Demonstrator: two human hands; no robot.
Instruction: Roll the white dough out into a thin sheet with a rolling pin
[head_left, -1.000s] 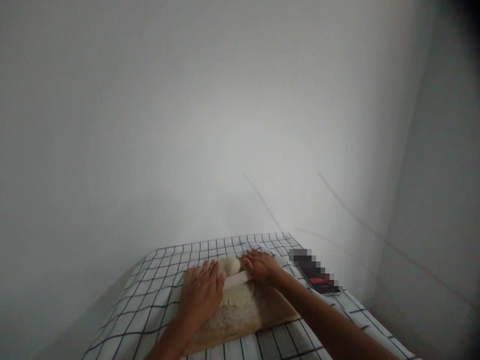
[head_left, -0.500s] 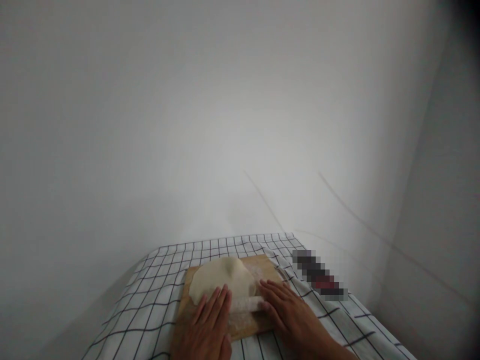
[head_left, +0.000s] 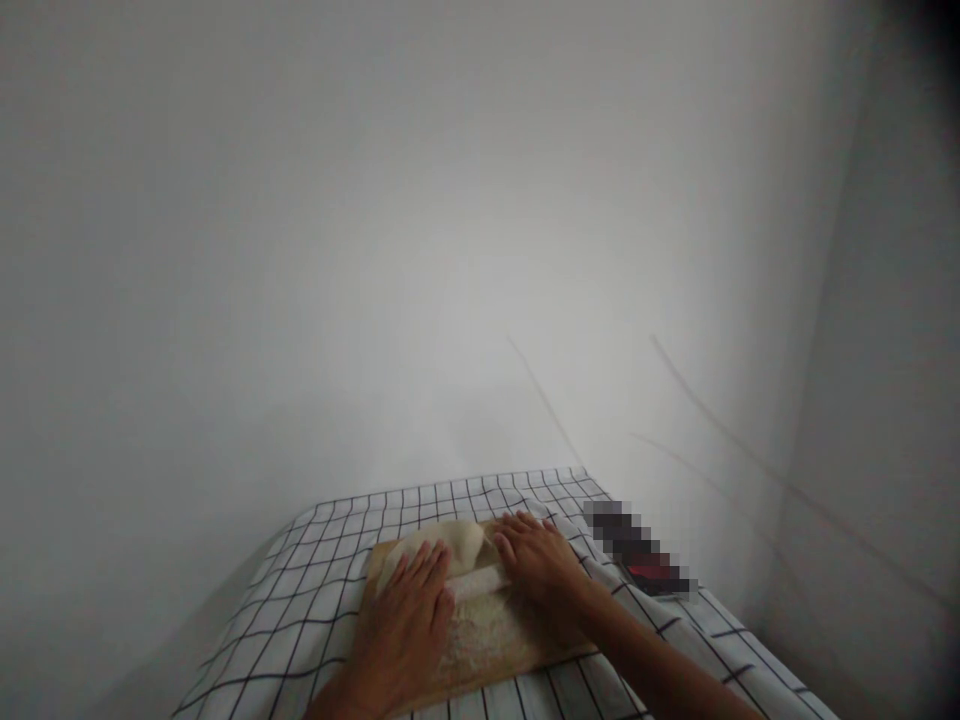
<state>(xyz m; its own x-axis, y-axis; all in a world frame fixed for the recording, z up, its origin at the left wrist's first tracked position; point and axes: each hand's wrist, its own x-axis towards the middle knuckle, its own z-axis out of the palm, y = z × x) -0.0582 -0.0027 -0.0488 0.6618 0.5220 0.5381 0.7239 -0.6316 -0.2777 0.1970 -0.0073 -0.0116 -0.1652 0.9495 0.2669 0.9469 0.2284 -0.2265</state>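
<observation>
A pale sheet of dough (head_left: 461,540) lies on a wooden board (head_left: 517,635), its near side against a whitish rolling pin (head_left: 478,584). Whether dough is wrapped round the pin, I cannot tell. My left hand (head_left: 412,610) lies palm down over the pin's left part, fingers stretched out onto the dough. Over its right end rests my right hand (head_left: 540,560), fingers extended towards the board's far right corner. Both hands are flat, not wrapped round the pin, and they hide its ends. Loose flour coats the board in front of the pin.
A white tablecloth with dark grid lines (head_left: 300,570) covers the table under the board. At its right edge lies a dark, pixelated object with some red (head_left: 637,550). A plain pale wall (head_left: 450,250) rises behind the table, and another wall stands at the right.
Both hands and the rolling pin have moved forward, away from me, the right hand furthest. More floured board shows in front of the pin, and less of the dough sheet is visible.
</observation>
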